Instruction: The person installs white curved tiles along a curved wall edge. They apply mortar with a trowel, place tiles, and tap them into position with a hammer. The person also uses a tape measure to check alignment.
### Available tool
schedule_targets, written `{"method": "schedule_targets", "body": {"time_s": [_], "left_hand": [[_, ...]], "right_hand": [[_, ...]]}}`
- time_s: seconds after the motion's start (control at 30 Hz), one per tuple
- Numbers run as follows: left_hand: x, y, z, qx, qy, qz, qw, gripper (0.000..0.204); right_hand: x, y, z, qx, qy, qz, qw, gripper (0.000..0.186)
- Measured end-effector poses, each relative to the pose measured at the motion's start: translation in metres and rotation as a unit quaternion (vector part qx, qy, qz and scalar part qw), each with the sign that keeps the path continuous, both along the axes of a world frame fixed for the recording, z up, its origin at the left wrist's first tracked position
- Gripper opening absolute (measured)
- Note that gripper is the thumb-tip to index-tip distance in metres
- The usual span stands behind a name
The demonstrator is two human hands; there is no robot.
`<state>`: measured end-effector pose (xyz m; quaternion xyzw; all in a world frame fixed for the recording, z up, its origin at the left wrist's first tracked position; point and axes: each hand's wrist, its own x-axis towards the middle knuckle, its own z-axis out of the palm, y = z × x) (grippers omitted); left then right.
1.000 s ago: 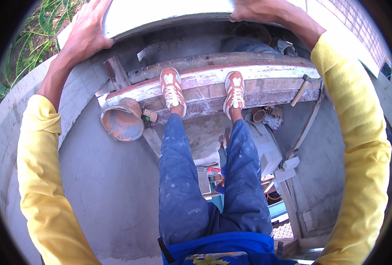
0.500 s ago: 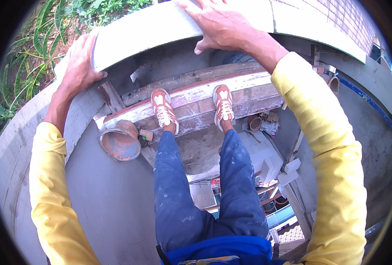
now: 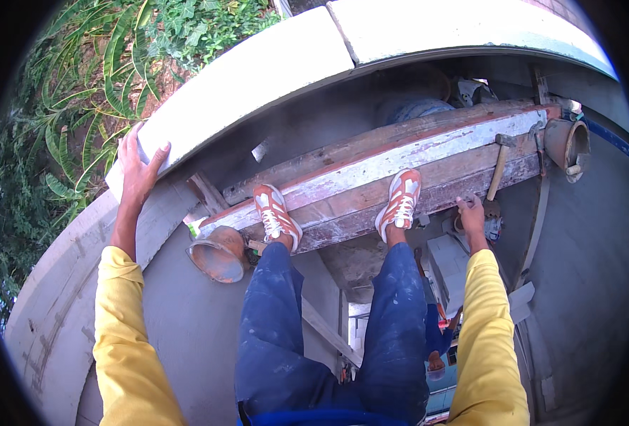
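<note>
My left hand [image 3: 141, 169] rests against the left end of a long white slab [image 3: 257, 89], thumb spread apart from the fingers. The slab lies along the top of a curved wall. Lower and to the right, my right hand [image 3: 472, 216] hangs off the slab with loosely bent fingers and nothing visible in it. It is near the front edge of worn wooden planks [image 3: 343, 188]. Just beyond it, a hammer [image 3: 499, 167] with a wooden handle lies across the planks. My feet in orange and white shoes [image 3: 275, 216] stand on these planks.
A mortar-stained bucket [image 3: 216, 254] sits at the planks' left end, another bucket [image 3: 568, 148] at the right end. Below my legs the scaffold opens onto a lower level, where a person in blue [image 3: 438, 337] is partly visible. Green plants [image 3: 201, 32] grow beyond the wall.
My right hand has left the white slab and come down toward the planks near the hammer. My left hand stays at the slab's end. The view has shifted, bringing the hammer into sight.
</note>
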<state>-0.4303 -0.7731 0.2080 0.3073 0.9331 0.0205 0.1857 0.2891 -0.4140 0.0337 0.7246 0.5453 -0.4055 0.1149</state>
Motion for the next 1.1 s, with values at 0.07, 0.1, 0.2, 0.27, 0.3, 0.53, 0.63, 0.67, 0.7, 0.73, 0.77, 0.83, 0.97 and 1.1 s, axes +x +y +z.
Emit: {"method": "schedule_targets", "body": {"time_s": [0.07,0.1,0.2,0.27,0.3,0.53,0.63,0.67,0.7,0.73,0.77,0.83,0.97,1.1], "left_hand": [[0.003,0.021,0.004,0.027,-0.040,0.011,0.999,0.092],[0.004,0.026,0.011,0.019,-0.041,0.016,0.999,0.091],[0.008,0.025,0.027,0.005,-0.046,0.048,0.998,0.091],[0.013,0.034,0.018,0.013,-0.080,0.077,0.994,0.091],[0.021,0.043,0.032,-0.007,-0.081,0.090,0.993,0.092],[0.037,0.069,0.054,-0.087,-0.062,0.100,0.989,0.093],[0.033,0.064,0.048,-0.079,-0.045,0.076,0.993,0.093],[0.029,0.061,0.043,-0.063,-0.057,0.078,0.993,0.092],[0.028,0.062,0.037,-0.063,-0.054,0.085,0.993,0.092],[0.030,0.065,0.037,-0.068,-0.048,0.092,0.992,0.091],[0.032,0.067,0.035,-0.071,-0.045,0.099,0.992,0.091],[0.036,0.068,0.043,-0.070,-0.035,0.084,0.993,0.092],[0.039,0.059,0.035,-0.007,-0.074,0.132,0.989,0.091],[0.046,0.034,0.024,0.079,-0.034,0.115,0.990,0.097]], "right_hand": [[0.088,0.062,-0.056,0.057,-0.010,-0.044,0.997,0.058],[0.113,0.092,-0.076,0.052,-0.006,-0.063,0.997,0.063],[0.160,0.160,-0.148,0.107,-0.094,-0.010,0.990,0.071],[0.215,0.208,-0.172,0.169,-0.220,0.010,0.961,0.087],[0.215,0.200,-0.199,0.132,-0.260,0.020,0.956,0.096],[0.249,0.191,-0.258,0.090,-0.072,0.089,0.989,0.083],[0.258,0.198,-0.258,0.143,-0.079,0.174,0.971,0.078],[0.259,0.205,-0.254,0.163,-0.066,0.186,0.967,0.076],[0.255,0.208,-0.247,0.152,-0.112,0.150,0.970,0.075],[0.245,0.207,-0.241,0.137,-0.155,0.114,0.972,0.075],[0.236,0.208,-0.229,0.124,-0.201,0.079,0.969,0.074],[0.195,0.193,-0.192,0.129,-0.158,0.052,0.978,0.072],[0.152,0.171,-0.091,0.056,-0.069,-0.012,0.996,0.062],[0.045,0.062,0.053,-0.027,0.024,0.011,0.999,0.045]]}}
